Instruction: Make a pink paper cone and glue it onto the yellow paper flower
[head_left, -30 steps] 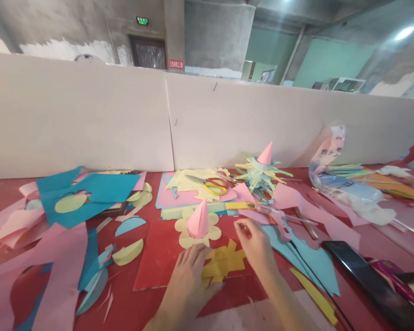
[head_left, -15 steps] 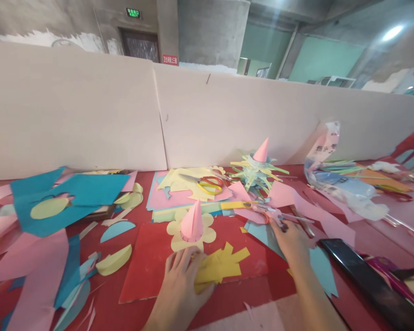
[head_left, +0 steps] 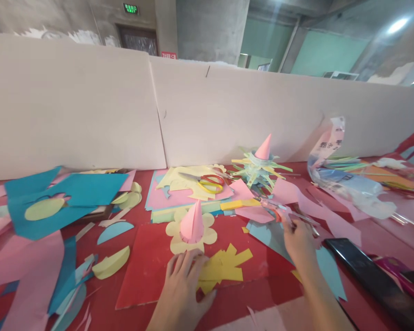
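My left hand (head_left: 184, 287) rests on the near edge of a red board (head_left: 143, 266), fingers spread, touching the yellow paper strips (head_left: 222, 266). Just beyond its fingertips a pink paper cone (head_left: 192, 223) stands upright on a pale yellow flower shape (head_left: 209, 235). To the right, my right hand (head_left: 298, 236) is closed on a pink hot glue gun (head_left: 281, 212), whose nozzle points left toward a flat yellow strip (head_left: 239, 203). Light blue paper (head_left: 267, 234) lies below the glue gun.
Behind are scissors (head_left: 210, 184) and a cone on a fringed paper base (head_left: 258, 168). A black phone (head_left: 362, 271) lies at right, a plastic bag (head_left: 352, 186) beyond it. Teal and pink paper (head_left: 34, 276) covers the left. A white partition (head_left: 262, 110) stands behind.
My right hand has moved slightly right, with the glue gun now lifted in its fingers. My left hand stays by the yellow strips. The whole view has shifted a little.
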Available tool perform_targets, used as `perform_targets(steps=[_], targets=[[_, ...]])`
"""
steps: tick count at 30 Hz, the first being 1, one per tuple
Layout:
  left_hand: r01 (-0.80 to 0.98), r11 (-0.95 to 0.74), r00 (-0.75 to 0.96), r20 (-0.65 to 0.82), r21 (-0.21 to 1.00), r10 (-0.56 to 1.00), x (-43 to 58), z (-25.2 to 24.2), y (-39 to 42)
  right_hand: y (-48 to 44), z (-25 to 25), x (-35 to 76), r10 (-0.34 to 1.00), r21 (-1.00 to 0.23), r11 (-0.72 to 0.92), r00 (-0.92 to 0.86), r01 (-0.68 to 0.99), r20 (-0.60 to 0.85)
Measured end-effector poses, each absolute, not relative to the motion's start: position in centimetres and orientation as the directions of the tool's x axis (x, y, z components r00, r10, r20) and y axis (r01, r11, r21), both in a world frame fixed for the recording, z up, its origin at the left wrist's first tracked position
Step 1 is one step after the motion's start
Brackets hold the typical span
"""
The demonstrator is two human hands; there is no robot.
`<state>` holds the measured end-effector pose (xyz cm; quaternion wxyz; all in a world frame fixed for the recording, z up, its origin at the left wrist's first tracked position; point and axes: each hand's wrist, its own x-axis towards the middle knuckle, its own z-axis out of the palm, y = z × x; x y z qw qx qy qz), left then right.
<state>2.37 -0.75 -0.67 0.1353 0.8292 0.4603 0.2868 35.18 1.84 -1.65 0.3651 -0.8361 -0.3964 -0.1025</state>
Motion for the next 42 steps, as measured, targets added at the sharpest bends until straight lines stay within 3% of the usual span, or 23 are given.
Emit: perform_targets(steps=[7,12,16,23,28,36,42], targets=[[0.672,-0.539,0.417,0.343,0.508,0.842,1.9,-0.6,-0.6,0.8,1.5,32.3,0.592,-0.665,-0.442,0.753,0.602,0.287],[0.644,-0.604,0.516,0.315,0.471,0.796,1.4,-0.5,-0.4,0.5,2.3,29.4,0.681,-0.708,-0.343,0.682,0.618,0.265],[0.652,-0.573,0.504,0.281,0.497,0.817,1.4,-0.3,-0.5,0.2,2.4,27.3,0.780,-0.745,-0.309,0.606,0.591,0.157],[0.654,-0.493,0.406,0.284,0.574,0.869,0.8,1.3,-0.1,-0.2,3.9,25.9,0.838,-0.665,-0.401,0.545,0.630,0.011],[0.749,-0.357,0.228,0.290,0.558,0.930,0.2,1.0,0.6,0.0,3.8,25.8,0.836,-0.549,-0.440,0.548,0.710,0.039],[0.814,-0.359,0.237,0.303,0.456,0.923,0.4,0.8,0.3,-0.1,3.6,25.4,0.859,-0.538,-0.411,0.510,0.736,0.041],[0.725,-0.376,0.199,0.347,0.577,0.916,0.6,1.1,0.3,0.0,3.3,25.5,0.865,-0.577,-0.357,0.493,0.734,0.092]])
